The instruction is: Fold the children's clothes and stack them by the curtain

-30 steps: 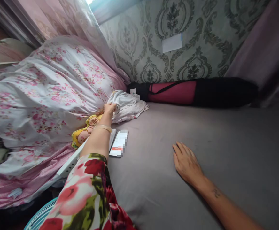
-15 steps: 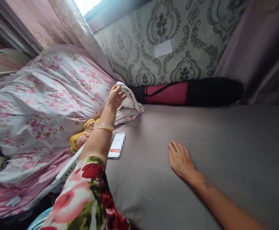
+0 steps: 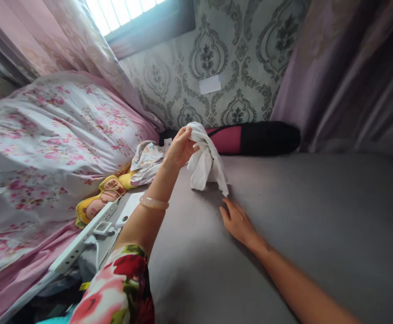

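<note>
Left hand (image 3: pixel 183 146) pinching its top, white cloth (image 3: pixel 205 157) is suspended toward the grey bed's (image 3: pixel 300 216) far edge and might be dropped if grip slackens.

"What's your left hand (image 3: pixel 182 147) doing?"

"I'm pinching a white cloth (image 3: pixel 203 164) near its top; it hangs in loose folds over the grey sheet (image 3: pixel 300 243)."

"And your right hand (image 3: pixel 239 222)?"

"Low over the sheet, my fingers loosely bent, just beside the cloth's lowest tip. I can't tell whether they touch it."

"What else is around you?"

"To the left of my raised hand, a pile of pale printed fabric (image 3: pixel 147 157), a yellow cushion (image 3: pixel 93 209) and a white power strip (image 3: pixel 78 243). A black-and-pink bag (image 3: pixel 268 138) lies along the wall (image 3: pixel 172 67), partly behind my cloth."
</note>
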### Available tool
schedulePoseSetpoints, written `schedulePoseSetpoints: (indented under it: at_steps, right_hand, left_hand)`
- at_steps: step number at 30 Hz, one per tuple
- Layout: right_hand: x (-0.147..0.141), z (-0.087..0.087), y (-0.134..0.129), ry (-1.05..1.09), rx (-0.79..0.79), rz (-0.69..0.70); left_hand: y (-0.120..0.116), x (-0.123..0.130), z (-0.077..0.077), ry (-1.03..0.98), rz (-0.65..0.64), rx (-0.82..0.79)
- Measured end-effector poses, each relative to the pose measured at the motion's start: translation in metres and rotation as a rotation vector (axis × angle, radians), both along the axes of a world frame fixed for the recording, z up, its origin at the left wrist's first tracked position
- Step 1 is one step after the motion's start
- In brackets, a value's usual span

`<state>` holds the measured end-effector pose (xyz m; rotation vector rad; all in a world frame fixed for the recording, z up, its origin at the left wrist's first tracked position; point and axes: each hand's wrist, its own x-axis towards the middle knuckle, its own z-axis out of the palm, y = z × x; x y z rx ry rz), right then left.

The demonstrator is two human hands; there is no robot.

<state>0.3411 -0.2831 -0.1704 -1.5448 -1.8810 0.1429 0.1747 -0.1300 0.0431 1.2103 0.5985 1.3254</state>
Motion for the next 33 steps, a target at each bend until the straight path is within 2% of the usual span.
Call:
schedulePoseSetpoints:
  at_steps: [3,6,10,12,15,19,22,24,26,29,33]
  right_hand:
    - [0.007,0.010,0.005,0.237,0.017,-0.064]
    - [0.016,0.026,0.006,0.405,0.097,-0.145]
    - [0.026,0.053,0.003,0.427,0.286,-0.206]
    - [0.030,0.063,0.001,0.432,0.327,-0.208]
    - [0.039,0.069,0.000,0.476,0.288,-0.187]
    - [0.058,0.074,0.002,0.547,0.187,-0.197]
    - [0.074,0.085,0.003,0.534,0.211,-0.231]
    - [0.084,0.096,0.001,0.528,0.252,-0.262]
    - [0.093,0.109,-0.004,0.540,0.272,-0.278]
    - [0.103,0.129,-0.017,0.599,0.240,-0.267]
    - [0.114,0.151,-0.036,0.793,0.053,-0.220]
  left_hand:
    - [-0.018,0.018,-0.008,-0.027,-0.072,-0.003]
    - [-0.036,0.036,-0.017,-0.070,-0.129,-0.019]
    - [-0.061,0.059,-0.030,-0.105,-0.212,-0.043]
    - [-0.072,0.070,-0.037,-0.085,-0.206,-0.056]
    - [-0.082,0.084,-0.049,-0.072,-0.126,-0.048]
    - [-0.082,0.099,-0.068,-0.098,0.061,-0.059]
    - [-0.077,0.106,-0.082,-0.126,0.190,-0.080]
    - [-0.075,0.108,-0.088,-0.103,0.226,-0.087]
    - [-0.074,0.107,-0.092,-0.042,0.203,-0.095]
    - [-0.076,0.102,-0.091,0.060,0.104,-0.072]
    - [-0.080,0.085,-0.088,0.282,-0.079,0.008]
